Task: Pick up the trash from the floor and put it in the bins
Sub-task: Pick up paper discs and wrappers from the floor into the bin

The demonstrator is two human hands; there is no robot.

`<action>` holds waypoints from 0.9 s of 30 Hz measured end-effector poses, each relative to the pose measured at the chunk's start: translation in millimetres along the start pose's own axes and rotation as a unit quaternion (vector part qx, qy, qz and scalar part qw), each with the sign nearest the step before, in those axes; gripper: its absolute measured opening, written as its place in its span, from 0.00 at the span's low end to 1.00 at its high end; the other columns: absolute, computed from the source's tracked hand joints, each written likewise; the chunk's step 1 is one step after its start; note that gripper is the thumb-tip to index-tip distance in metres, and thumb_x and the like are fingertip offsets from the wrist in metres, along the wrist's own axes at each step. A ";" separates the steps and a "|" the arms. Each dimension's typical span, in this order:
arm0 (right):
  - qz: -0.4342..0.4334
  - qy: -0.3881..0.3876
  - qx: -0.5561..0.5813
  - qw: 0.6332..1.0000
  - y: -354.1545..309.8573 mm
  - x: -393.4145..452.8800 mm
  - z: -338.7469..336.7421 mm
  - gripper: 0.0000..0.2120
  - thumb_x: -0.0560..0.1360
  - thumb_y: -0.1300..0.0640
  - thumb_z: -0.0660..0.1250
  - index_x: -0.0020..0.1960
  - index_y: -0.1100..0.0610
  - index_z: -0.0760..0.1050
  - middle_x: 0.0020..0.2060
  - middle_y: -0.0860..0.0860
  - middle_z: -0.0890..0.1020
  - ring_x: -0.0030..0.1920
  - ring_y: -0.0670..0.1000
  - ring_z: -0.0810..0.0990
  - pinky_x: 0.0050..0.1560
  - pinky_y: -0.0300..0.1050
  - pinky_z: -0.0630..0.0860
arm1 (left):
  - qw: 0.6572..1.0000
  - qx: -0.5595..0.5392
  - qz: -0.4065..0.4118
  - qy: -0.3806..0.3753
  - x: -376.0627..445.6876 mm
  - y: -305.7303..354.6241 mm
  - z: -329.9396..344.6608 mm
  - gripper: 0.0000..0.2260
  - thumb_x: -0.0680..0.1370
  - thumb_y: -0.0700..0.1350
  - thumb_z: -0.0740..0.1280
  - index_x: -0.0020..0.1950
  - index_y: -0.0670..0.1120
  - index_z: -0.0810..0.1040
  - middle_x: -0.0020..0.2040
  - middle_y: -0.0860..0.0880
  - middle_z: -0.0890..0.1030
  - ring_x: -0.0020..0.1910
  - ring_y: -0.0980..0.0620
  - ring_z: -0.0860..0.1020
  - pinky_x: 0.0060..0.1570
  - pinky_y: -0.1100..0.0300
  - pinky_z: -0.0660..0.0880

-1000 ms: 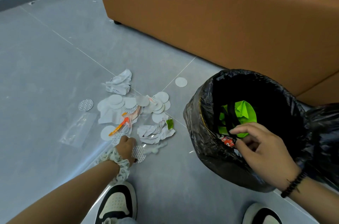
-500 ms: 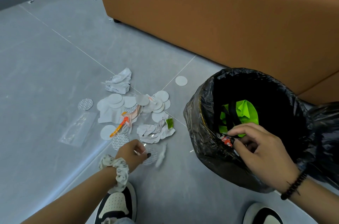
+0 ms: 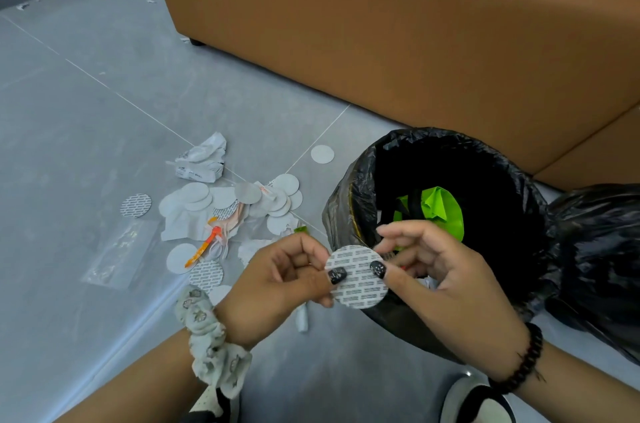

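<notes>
Now both hands meet at lower centre of frame: left hand (image 3: pixel 284 279) and right hand (image 3: pixel 440 270) each pinch the printed round seal disc (image 3: pixel 358 279), thumbs on its face, fingers curled behind. Disc is held flat-on to the camera, just at the near left rim of the black-lined bin (image 3: pixel 349 215), whose mouth lies up and right of the grip; right hand is nearer it. More discs and crumpled paper (image 3: pixel 202 159) lie on the floor (image 3: pixel 86 132) at centre left.

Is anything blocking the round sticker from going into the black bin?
Nothing visible. Both hands, left and right, pinch the round sticker right at the bin's near rim, and its mouth is open.
</notes>
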State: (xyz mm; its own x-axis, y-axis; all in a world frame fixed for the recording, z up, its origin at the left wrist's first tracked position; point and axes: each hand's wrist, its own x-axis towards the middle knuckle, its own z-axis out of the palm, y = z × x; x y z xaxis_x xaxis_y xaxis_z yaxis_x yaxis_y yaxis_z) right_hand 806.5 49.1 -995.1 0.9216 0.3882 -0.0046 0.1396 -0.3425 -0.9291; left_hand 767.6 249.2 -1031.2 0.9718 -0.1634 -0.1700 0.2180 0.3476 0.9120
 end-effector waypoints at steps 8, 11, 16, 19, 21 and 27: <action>0.036 0.104 0.035 0.993 11.5 15.7 -24.0 0.11 0.70 0.69 0.70 0.46 0.54 0.79 0.38 0.51 0.84 0.38 0.50 0.82 0.41 0.38 0.80 | 0.986 0.006 -0.077 0.149 3.8 -17.5 -17.4 0.06 0.67 0.36 0.70 0.43 0.42 0.78 0.35 0.46 0.81 0.28 0.53 0.77 0.32 0.63 0.74; 0.057 0.146 -0.024 0.987 33.8 26.6 -42.3 0.11 0.71 0.67 0.70 0.44 0.51 0.79 0.37 0.51 0.83 0.37 0.49 0.81 0.41 0.34 0.79 | 0.940 0.022 -0.153 0.304 9.1 -39.3 -51.9 0.06 0.73 0.33 0.69 0.44 0.43 0.78 0.37 0.46 0.81 0.29 0.54 0.77 0.32 0.63 0.71; 0.081 0.133 -0.159 0.975 53.9 26.8 -47.3 0.10 0.72 0.63 0.70 0.44 0.47 0.78 0.40 0.45 0.82 0.37 0.46 0.81 0.40 0.33 0.77 | 0.879 0.110 -0.230 0.404 6.0 -78.6 -127.9 0.05 0.75 0.33 0.65 0.46 0.41 0.78 0.42 0.42 0.79 0.35 0.48 0.76 0.33 0.61 0.68; 0.044 0.117 -0.202 0.971 52.7 23.0 -41.0 0.10 0.72 0.64 0.69 0.45 0.48 0.78 0.43 0.42 0.81 0.41 0.43 0.80 0.40 0.31 0.75 | 0.871 0.234 -0.235 0.363 4.2 -89.4 -143.3 0.08 0.74 0.32 0.66 0.49 0.44 0.78 0.48 0.42 0.80 0.45 0.43 0.78 0.41 0.55 0.74; 0.013 0.106 -0.224 0.969 51.7 20.5 -37.4 0.10 0.72 0.65 0.69 0.45 0.50 0.78 0.44 0.42 0.80 0.42 0.41 0.79 0.38 0.26 0.73 | 0.876 0.298 -0.227 0.302 9.4 -90.4 -137.4 0.11 0.72 0.33 0.69 0.44 0.50 0.78 0.51 0.44 0.79 0.50 0.42 0.78 0.51 0.50 0.75; -0.017 0.094 -0.245 0.965 50.7 18.0 -36.5 0.10 0.71 0.67 0.69 0.45 0.53 0.79 0.41 0.41 0.78 0.41 0.38 0.77 0.37 0.22 0.69 | 0.757 0.614 -0.223 0.017 35.2 -114.9 -114.0 0.23 0.74 0.47 0.69 0.68 0.53 0.69 0.77 0.51 0.53 0.64 0.50 0.73 0.63 0.60 0.68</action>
State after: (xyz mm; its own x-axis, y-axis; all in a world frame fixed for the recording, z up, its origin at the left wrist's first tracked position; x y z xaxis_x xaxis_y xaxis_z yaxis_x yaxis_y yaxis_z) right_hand 843.4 7.5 -1028.8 0.9565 0.2597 0.1332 0.2829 -0.7131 -0.6415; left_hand 787.0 308.8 -1184.6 0.8323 0.0191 -0.5540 0.2968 -0.8595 0.4162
